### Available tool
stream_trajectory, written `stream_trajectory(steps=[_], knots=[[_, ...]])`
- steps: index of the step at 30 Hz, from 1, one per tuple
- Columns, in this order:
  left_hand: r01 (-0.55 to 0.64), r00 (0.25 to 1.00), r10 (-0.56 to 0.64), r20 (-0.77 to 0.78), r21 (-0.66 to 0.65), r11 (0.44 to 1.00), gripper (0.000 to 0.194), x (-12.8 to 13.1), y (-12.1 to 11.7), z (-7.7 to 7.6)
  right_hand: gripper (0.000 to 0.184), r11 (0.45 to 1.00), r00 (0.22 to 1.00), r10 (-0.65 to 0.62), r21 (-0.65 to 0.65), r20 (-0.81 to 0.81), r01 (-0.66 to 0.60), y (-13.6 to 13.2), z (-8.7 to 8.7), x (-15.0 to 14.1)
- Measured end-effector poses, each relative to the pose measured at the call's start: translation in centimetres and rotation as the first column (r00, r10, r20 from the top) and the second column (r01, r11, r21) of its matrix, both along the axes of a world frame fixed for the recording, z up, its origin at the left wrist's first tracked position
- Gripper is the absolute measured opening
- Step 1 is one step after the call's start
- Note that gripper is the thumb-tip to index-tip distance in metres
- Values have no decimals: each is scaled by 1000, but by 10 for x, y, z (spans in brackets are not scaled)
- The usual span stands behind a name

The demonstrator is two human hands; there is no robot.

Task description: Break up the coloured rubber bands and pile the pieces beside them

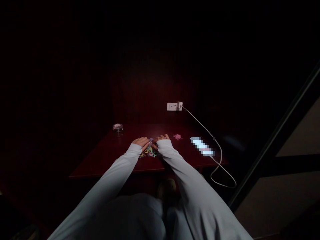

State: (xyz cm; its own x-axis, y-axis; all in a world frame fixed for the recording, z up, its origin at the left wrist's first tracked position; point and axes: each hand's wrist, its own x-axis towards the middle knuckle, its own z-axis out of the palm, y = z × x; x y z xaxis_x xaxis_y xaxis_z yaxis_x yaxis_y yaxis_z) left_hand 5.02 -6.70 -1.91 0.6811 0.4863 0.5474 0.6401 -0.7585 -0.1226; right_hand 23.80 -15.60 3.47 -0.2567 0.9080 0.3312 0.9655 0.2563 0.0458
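A loose pile of small coloured rings and bands (150, 152), in yellow, green, pink and purple, lies near the front of the dark red table (100, 156). They look like hair ties, but are too small to be sure. My left hand (142, 142) rests at the pile's left side, palm down, fingers stretched inward over it. On the other side my right hand (161, 137) has its fingers bent and apart, its thumb side by the pile. I see nothing held in either hand, though the fingertips are partly hidden.
A small heap of pink pieces (177, 136) lies right of my right hand. Farther right is a blurred bright phone-like device (202, 146), its white cable (203, 126) looping to a wall socket (172, 106). A clear round container (118, 127) stands at the back left.
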Motion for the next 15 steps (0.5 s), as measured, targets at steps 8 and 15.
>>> stream_trajectory(steps=[8,15], knots=[[-15,1000,15,15,0,1000,30,-3,3,-3,23,1000,1000,16,-2,9,-16,1,3,0],[1,999,-1,33,-2,1000,33,-7,8,-7,28,1000,1000,12,-18,-17,-12,-3,5,4]])
